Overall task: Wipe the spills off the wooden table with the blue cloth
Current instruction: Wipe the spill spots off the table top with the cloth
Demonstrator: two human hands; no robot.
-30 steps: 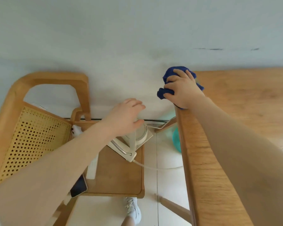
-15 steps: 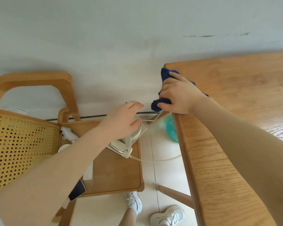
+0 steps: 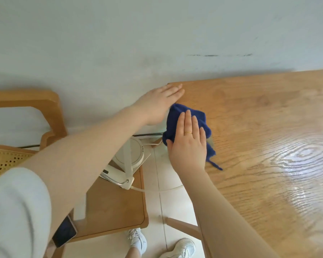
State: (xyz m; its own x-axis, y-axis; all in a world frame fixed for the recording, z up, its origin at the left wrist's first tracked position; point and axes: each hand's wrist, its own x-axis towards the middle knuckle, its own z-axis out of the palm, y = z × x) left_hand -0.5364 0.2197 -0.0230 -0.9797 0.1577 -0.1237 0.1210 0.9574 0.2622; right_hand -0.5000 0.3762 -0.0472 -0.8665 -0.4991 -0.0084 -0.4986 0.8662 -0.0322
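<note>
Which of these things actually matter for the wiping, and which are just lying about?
For the job:
- crumpled dark blue cloth
- light wooden table
- right hand, flat on the cloth
- left hand, at the table corner

Just lying about:
- cane-backed wooden chair
- white desk lamp
- black phone

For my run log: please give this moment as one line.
phase: wiping | right hand: flat on blue cloth | left hand: flat, wooden table corner
</note>
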